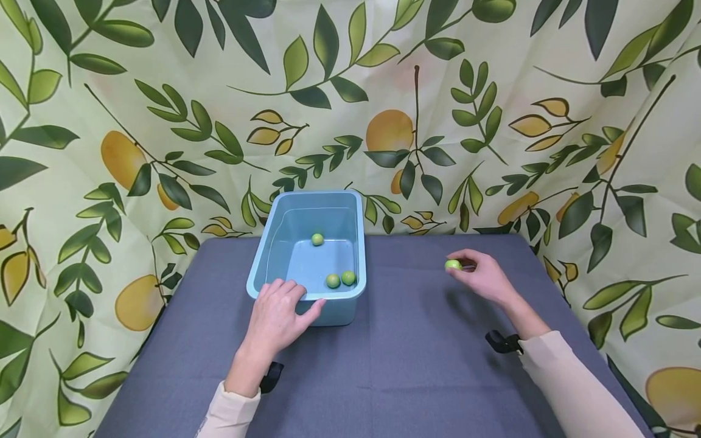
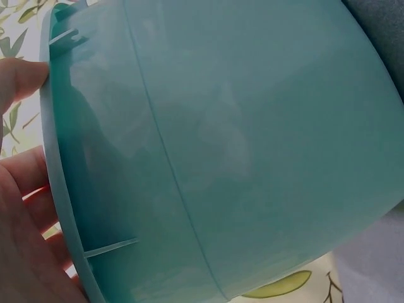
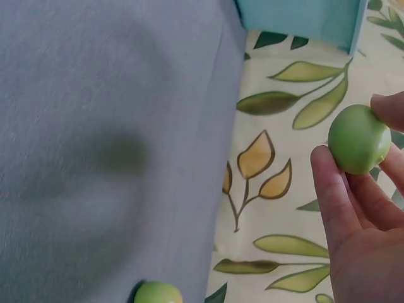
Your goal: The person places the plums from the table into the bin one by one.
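Over the right part of the table, my right hand [image 1: 482, 277] pinches a small, smooth green fruit [image 3: 358, 139] between thumb and fingertips, above the cloth. Its exact kind I cannot tell. My left hand [image 1: 278, 316] grips the near rim of a light-blue plastic tub [image 1: 361, 243]. In the left wrist view its fingers [image 2: 28, 169] go over the rim and the tips are hidden behind it, while the thumb touches the edge. Inside the tub lie three similar green fruits, one green fruit [image 1: 317, 239] toward the back and two near the front right.
Another green fruit [image 3: 158, 293] lies on the table, at the bottom of the right wrist view. A grey-blue cloth [image 1: 416, 365] covers the table. Behind and beside it hangs a leaf-and-fruit patterned curtain [image 1: 339, 134], close to the tub's far side.
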